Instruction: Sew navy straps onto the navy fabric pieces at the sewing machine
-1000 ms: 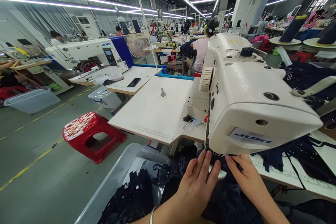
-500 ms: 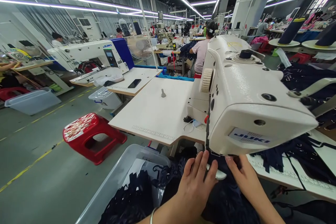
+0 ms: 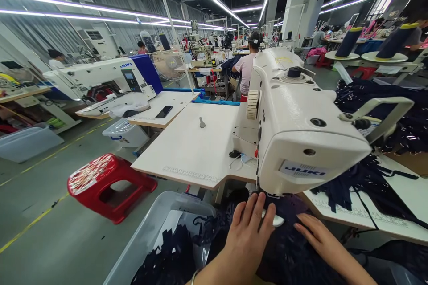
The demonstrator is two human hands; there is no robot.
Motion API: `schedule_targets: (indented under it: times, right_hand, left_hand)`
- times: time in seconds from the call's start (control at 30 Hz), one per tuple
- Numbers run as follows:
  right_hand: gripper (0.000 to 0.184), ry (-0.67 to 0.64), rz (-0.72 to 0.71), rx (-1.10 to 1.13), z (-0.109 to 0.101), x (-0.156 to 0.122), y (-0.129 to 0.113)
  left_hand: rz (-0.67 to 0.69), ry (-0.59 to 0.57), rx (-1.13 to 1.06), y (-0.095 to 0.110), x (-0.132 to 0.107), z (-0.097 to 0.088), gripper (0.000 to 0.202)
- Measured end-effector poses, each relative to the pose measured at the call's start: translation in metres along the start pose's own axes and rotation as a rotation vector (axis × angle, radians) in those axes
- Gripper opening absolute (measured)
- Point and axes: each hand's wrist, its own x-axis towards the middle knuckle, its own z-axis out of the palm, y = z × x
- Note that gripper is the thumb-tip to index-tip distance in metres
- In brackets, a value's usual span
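Note:
Dark navy fabric (image 3: 287,249) lies under the head of a white JUKI sewing machine (image 3: 297,129) in front of me. My left hand (image 3: 249,231) rests flat on the fabric with fingers stretched toward the needle area. My right hand (image 3: 317,238) lies flat on the fabric just to the right, fingers extended and pointing left. A small white part (image 3: 276,219) of the machine shows between the two hands. The needle itself is hidden under the machine head.
A clear plastic bin (image 3: 147,236) with dark fabric pieces stands at lower left. A red stool (image 3: 107,185) sits on the floor. White work tables (image 3: 197,142), a phone (image 3: 163,111), another JUKI machine (image 3: 100,75), thread cones (image 3: 347,42) and seated workers (image 3: 247,69) fill the hall.
My right hand has drawn back from under the machine head toward me. The view has shifted slightly right and down. My left hand stays flat on the fabric.

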Motion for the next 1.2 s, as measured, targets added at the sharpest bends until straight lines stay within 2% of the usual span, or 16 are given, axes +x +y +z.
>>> schedule_targets:
  times: [0.1, 0.17, 0.27, 0.33, 0.4, 0.47, 0.53, 0.6, 0.67, 0.73, 0.83, 0.93, 1.0, 1.2]
  right_hand:
    - [0.031, -0.044, 0.073, 0.112, -0.023, -0.012, -0.007]
    - [0.029, -0.062, 0.129, 0.234, -0.04, -0.021, -0.022]
    - [0.03, -0.077, 0.134, 0.384, -0.056, -0.026, -0.056]
    - [0.028, 0.002, 0.044, 0.308, -0.053, -0.02, -0.081]
    - [0.025, 0.128, -0.147, 0.129, -0.04, -0.009, -0.103]
    - [0.026, 0.271, -0.366, -0.078, -0.02, 0.004, -0.118]
    - [0.028, 0.431, -0.476, -0.289, -0.002, 0.014, -0.127]
    - [0.027, 0.51, -0.487, -0.416, 0.01, 0.019, -0.13]
    - [0.021, 0.475, -0.43, -0.394, 0.015, 0.018, -0.128]
    - [0.017, 0.407, -0.276, -0.261, 0.016, 0.016, -0.123]
    - [0.023, 0.307, -0.061, 0.028, 0.012, 0.015, -0.114]
    - [0.022, 0.221, -0.061, 0.265, 0.008, 0.02, -0.106]
    - [0.022, 0.221, -0.063, 0.284, 0.005, 0.023, -0.102]
    - [0.021, 0.298, -0.05, 0.117, 0.004, 0.03, -0.104]
  left_hand:
    - [-0.038, 0.05, -0.109, -0.003, 0.003, -0.005, 0.027]
    - [-0.067, 0.14, -0.212, -0.012, 0.003, -0.01, 0.014]
    - [-0.162, 0.28, -0.209, -0.039, -0.001, -0.02, 0.022]
    - [-0.237, 0.308, -0.126, -0.061, -0.004, -0.024, 0.019]
    - [-0.29, 0.299, -0.053, -0.078, -0.006, -0.025, 0.017]
    - [-0.318, 0.281, 0.001, -0.086, -0.008, -0.023, 0.018]
    - [-0.239, 0.225, 0.023, -0.082, -0.008, -0.02, 0.026]
    - [0.006, 0.112, 0.002, -0.068, -0.007, -0.019, 0.036]
    - [0.279, -0.025, -0.031, -0.052, -0.004, -0.019, 0.042]
    - [0.395, -0.155, -0.052, -0.038, 0.0, -0.021, 0.045]
    - [0.35, -0.3, -0.074, -0.027, 0.005, -0.025, 0.048]
    - [0.295, -0.355, -0.12, -0.025, 0.006, -0.028, 0.049]
    - [0.26, -0.349, -0.152, -0.025, 0.005, -0.028, 0.05]
    - [0.155, -0.246, -0.187, -0.024, 0.006, -0.026, 0.048]
